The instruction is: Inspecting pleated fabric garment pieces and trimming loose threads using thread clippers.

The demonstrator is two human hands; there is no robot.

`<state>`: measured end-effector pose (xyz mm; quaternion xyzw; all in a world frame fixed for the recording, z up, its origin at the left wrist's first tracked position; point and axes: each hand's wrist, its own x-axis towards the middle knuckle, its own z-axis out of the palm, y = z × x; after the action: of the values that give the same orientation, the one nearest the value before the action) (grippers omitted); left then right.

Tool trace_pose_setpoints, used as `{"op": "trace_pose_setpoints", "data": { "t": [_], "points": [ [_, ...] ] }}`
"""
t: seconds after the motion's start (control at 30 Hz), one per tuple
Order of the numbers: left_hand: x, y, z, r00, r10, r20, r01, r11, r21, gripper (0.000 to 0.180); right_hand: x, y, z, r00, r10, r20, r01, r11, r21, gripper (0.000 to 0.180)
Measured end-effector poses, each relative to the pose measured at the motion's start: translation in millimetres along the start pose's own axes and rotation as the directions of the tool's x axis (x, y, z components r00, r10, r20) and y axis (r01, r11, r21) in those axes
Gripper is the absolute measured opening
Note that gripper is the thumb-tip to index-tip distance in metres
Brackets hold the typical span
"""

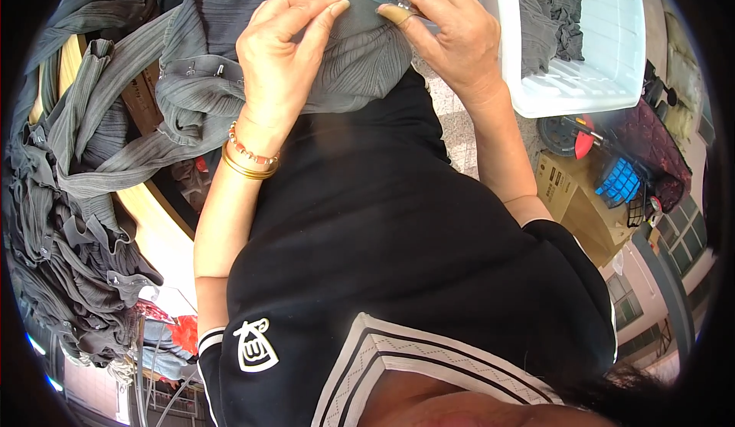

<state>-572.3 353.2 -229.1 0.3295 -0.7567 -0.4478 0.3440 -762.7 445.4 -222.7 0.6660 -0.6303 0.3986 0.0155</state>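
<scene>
Dark grey ribbed garment cloth (283, 2) is spread over my lap at the top of the view. My left hand (277, 63) pinches this cloth between thumb and forefinger. Close to its right, my right hand (459, 40) has thumb and forefinger curled around a small shiny metal piece (403, 3) at the cloth's edge. The piece's exact kind is too small to tell. A tan cover (395, 15) wraps the right thumb. Small shiny fasteners (220, 70) sit along a band of the cloth.
A white plastic bin (582, 83) with grey cloth pieces (547, 21) stands at the right. More grey garments (69, 251) are heaped at the left over a light wooden edge (157, 216). Below the bin are a cardboard box (570, 197) and a blue basket-like object (619, 182).
</scene>
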Motion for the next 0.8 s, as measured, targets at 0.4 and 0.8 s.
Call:
{"op": "trace_pose_setpoints", "data": {
  "t": [0.4,0.8],
  "points": [
    [2.9,0.7,-2.2,0.993,0.118,0.027,-0.12,0.988,0.102,0.01,-1.5,9.7,18.1,0.96,-0.206,-0.189,0.206,0.978,-0.021,0.027],
    [2.9,-0.7,-2.9,0.987,0.156,0.038,-0.159,0.983,0.088,0.01,-0.7,10.0,17.9,0.961,-0.184,-0.206,0.192,0.981,0.021,0.024]
  ]
}}
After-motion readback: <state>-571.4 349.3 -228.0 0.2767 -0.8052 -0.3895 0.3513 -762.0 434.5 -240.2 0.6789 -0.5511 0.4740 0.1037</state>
